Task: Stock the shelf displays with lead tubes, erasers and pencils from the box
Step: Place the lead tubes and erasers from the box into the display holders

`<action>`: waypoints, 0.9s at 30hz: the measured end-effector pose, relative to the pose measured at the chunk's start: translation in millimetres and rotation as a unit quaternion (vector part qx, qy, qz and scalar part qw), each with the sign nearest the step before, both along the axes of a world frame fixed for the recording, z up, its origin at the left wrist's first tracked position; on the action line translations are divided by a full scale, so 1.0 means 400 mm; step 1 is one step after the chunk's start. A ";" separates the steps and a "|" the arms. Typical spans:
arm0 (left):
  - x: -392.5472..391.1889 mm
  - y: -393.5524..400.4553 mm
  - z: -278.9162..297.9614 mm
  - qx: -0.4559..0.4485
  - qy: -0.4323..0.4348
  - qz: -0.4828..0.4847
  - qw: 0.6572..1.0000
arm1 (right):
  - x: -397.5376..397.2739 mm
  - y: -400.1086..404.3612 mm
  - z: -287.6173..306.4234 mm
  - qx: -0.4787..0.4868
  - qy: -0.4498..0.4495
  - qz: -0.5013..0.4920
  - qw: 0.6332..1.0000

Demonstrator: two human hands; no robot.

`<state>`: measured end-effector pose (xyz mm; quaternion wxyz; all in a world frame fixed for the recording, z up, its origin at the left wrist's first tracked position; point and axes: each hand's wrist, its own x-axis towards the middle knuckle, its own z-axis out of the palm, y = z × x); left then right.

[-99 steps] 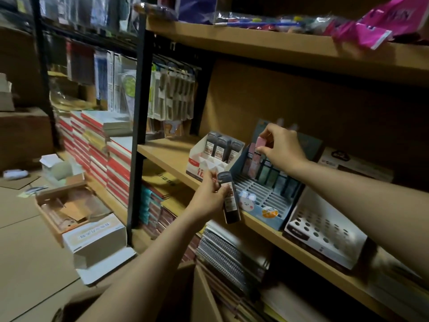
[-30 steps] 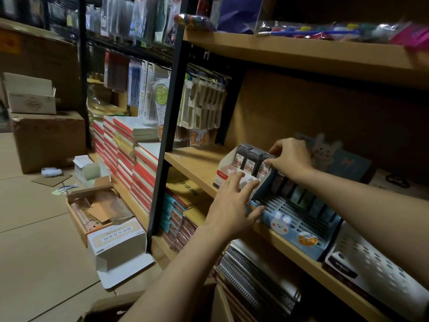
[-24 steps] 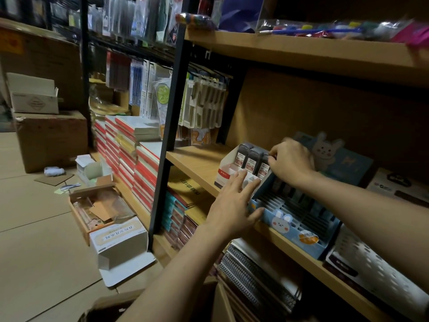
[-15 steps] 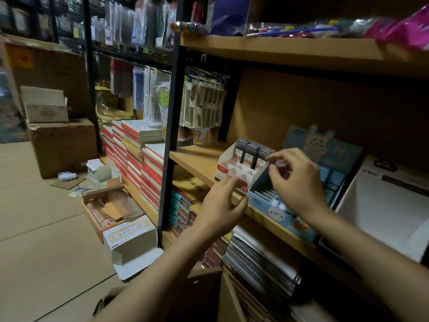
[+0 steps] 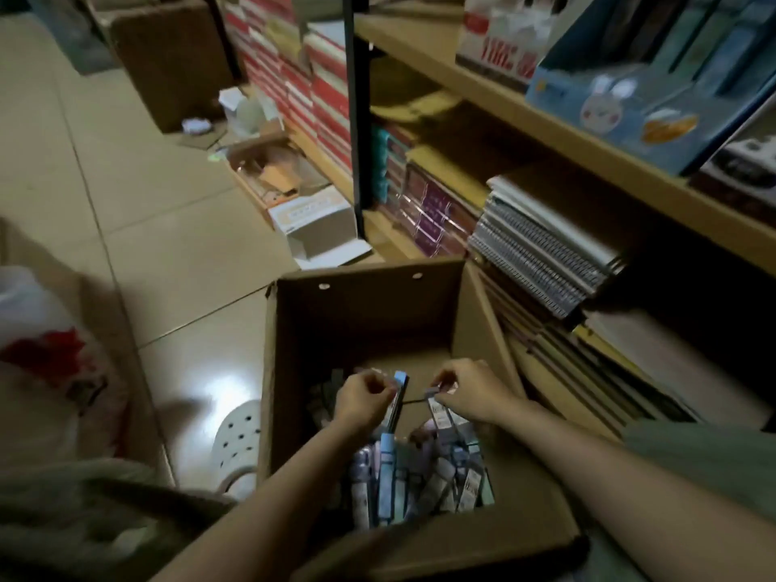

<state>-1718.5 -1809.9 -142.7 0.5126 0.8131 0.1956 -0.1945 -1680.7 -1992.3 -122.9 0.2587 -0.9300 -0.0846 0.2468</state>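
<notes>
An open cardboard box [image 5: 369,304] stands on the floor below me, holding several loose lead tubes [image 5: 420,480] in pale blue, purple and grey. Both hands are down inside it. My left hand [image 5: 361,399] grips a blue-capped lead tube [image 5: 398,394] by its upper end. My right hand [image 5: 466,392] pinches the top of a light-coloured lead tube [image 5: 439,409] that leans out of the pile. On the wooden shelf at the upper right sit the blue rabbit display [image 5: 630,107] and the white and red display [image 5: 495,52].
Spiral notebooks [image 5: 541,254] and stacked books fill the lower shelf right of the box. Small white cartons [image 5: 319,224] and an open tray lie on the tiled floor by the black shelf post [image 5: 357,119]. A white plastic bag [image 5: 46,371] lies at the left.
My view and both hands have dropped from the shelf displays down into the cardboard box. Each hand now holds a lead tube from the pile.
</notes>
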 end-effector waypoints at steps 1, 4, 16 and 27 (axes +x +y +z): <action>-0.027 -0.001 -0.038 0.003 0.020 0.016 1.000 | -0.007 -0.006 -0.042 -0.031 0.017 0.005 0.999; -0.080 0.005 -0.126 0.045 0.053 0.018 0.997 | -0.022 0.003 -0.124 -0.073 0.063 0.023 0.995; -0.102 -0.013 -0.242 0.108 0.042 -0.054 0.992 | -0.056 0.016 -0.222 -0.217 0.133 0.173 0.951; -0.083 -0.015 -0.204 -0.010 0.005 0.075 0.997 | -0.109 0.027 -0.217 -0.091 0.112 0.027 0.989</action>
